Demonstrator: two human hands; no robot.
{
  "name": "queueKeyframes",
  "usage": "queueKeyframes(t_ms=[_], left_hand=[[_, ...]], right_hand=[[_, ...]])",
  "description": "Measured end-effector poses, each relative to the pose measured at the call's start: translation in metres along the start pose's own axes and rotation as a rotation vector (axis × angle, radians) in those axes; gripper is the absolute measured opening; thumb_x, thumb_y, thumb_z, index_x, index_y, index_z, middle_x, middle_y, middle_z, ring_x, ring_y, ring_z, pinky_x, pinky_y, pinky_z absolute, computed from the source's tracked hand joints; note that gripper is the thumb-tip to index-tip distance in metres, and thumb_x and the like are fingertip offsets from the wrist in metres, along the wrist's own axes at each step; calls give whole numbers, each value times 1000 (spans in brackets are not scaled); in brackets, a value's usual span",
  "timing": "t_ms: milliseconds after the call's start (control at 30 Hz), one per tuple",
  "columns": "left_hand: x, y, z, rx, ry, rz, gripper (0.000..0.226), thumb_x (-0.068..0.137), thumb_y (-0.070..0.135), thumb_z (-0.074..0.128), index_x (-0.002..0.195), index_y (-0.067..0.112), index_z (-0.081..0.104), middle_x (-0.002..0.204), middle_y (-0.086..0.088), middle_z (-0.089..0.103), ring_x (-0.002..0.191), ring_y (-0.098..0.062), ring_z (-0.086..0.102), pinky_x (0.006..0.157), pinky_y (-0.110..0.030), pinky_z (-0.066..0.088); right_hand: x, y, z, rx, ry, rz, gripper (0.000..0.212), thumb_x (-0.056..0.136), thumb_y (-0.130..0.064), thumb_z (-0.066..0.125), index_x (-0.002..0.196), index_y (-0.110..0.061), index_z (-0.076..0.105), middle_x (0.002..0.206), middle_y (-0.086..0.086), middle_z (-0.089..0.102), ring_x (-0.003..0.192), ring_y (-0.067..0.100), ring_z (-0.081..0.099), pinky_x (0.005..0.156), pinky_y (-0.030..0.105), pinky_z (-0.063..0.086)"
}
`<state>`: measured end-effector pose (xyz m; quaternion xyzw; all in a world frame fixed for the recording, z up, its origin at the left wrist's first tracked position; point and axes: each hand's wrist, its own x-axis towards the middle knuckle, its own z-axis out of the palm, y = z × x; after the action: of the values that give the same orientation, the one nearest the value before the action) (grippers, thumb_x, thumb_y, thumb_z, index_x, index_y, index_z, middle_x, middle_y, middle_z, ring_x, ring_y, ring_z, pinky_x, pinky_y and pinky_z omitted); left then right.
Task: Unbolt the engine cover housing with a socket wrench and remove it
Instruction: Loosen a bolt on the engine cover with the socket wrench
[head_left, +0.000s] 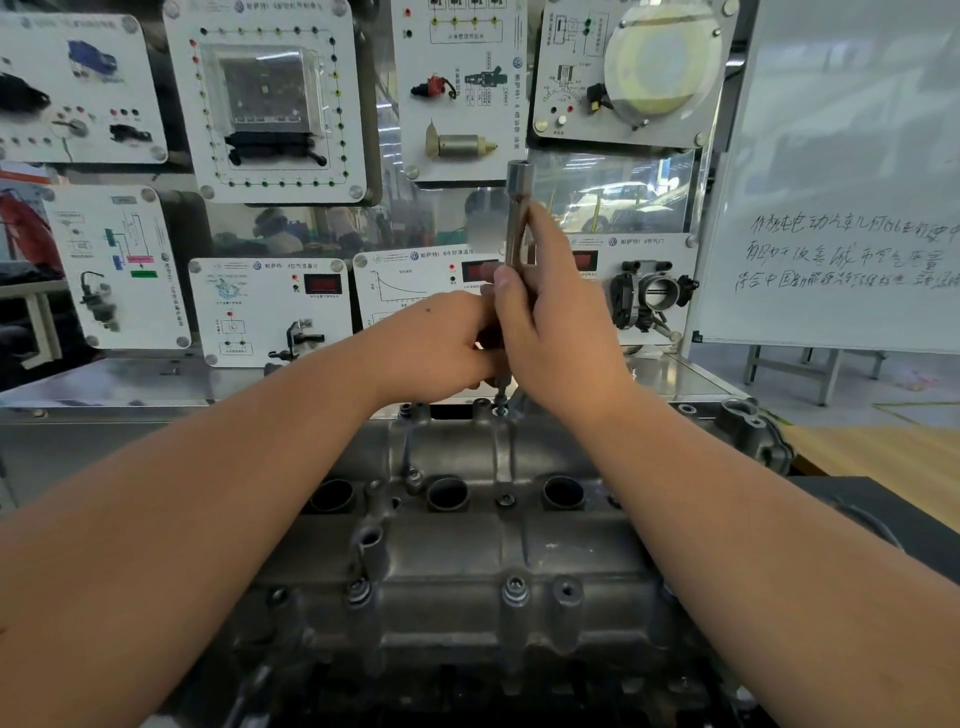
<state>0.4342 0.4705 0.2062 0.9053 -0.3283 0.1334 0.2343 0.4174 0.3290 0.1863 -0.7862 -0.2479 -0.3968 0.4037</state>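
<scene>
The right hand (558, 332) is wrapped around the shaft of a socket wrench (518, 218), which stands nearly upright with its open top end well above the fingers. Its lower end comes down onto a bolt (500, 404) on the far edge of the engine cover (467, 551), about midway along that edge. The left hand (441, 348) is curled in against the right one, low on the tool; it seems to grip the lower part of the shaft, though the right hand hides most of the contact, so exactly what its fingers hold cannot be told.

The engine cover lies flat just below both forearms, still seated on the engine. A row of three round wells (448, 492) runs across its middle, nearer than the bolt being worked.

As for progress, the job looks to be in its unbolting stage and far from finished. Along the near edge of the cover at least two bolts (515, 591) still sit in their holes, and another (414, 475) stands beside the wells. A boss just right of the near bolts looks like an empty hole, so perhaps some fasteners are out, but that is uncertain. The remaining bolts have to come out, and lifting the cover off has not begun.

Beyond the cover's far edge stand white teaching panels (270, 98), and to their right a whiteboard (841, 218) with handwriting.
</scene>
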Motion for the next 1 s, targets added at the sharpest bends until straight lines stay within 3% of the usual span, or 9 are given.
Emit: queueKeyframes(t_ms=[100,167,300,433,500,600,700,867,1000], left_hand=[[-2,2,1,12,49,5,30,90,12,62,78,39,62,74,16,73,67,-2,70,65,-23,57],[-3,3,1,5,55,5,33,91,12,63,74,40,59,74,23,71,63,-2,71,61,-18,54],[-1,1,2,21,21,-2,12,89,16,65,87,27,65,78,13,72,75,-4,69,73,-31,55],[-2,2,1,24,1,-20,28,91,14,62,73,34,56,63,32,63,63,12,59,57,-7,40],[-2,2,1,43,12,-34,26,90,16,63,73,34,58,64,23,67,67,10,61,56,-7,41],[-1,3,2,74,31,-33,20,91,23,65,75,34,61,73,10,70,70,-1,67,65,-16,49],[-2,4,4,54,50,-16,9,87,27,63,78,28,64,69,7,71,67,-6,71,71,-29,56],[-1,0,3,-4,-19,-31,12,95,24,58,90,24,69,85,5,75,82,-11,70,81,-38,57],[-1,0,0,-83,-48,-45,22,95,17,59,85,36,64,84,10,76,82,-3,72,71,-22,61]], right_hand=[[1,1,1,-17,22,-6,59,101,-32,57,153,-17,33,99,-1,73,83,17,68,74,29,51],[3,1,1,-69,32,-14,44,101,-30,58,140,-13,48,90,-2,70,81,20,65,69,27,44],[2,1,-1,-66,24,-15,16,104,-22,49,110,-8,52,77,3,65,72,26,62,63,36,46],[2,-1,-1,-33,-17,4,42,105,-23,45,145,-8,40,82,7,70,75,23,67,67,41,53],[0,-3,0,-10,1,1,55,104,-25,51,154,-16,30,86,3,72,76,18,67,70,33,54],[1,-3,-2,10,78,-15,49,100,-26,59,146,-15,45,101,1,73,90,18,68,83,32,53],[1,-2,-1,-56,80,-64,31,102,-21,54,130,-8,58,90,4,73,80,23,66,76,41,51],[1,-1,0,-5,61,12,45,104,-19,46,148,-12,39,96,10,74,86,26,71,77,45,56],[1,-1,1,-2,58,1,48,102,-25,53,148,-15,41,96,4,74,84,20,69,76,39,54]])
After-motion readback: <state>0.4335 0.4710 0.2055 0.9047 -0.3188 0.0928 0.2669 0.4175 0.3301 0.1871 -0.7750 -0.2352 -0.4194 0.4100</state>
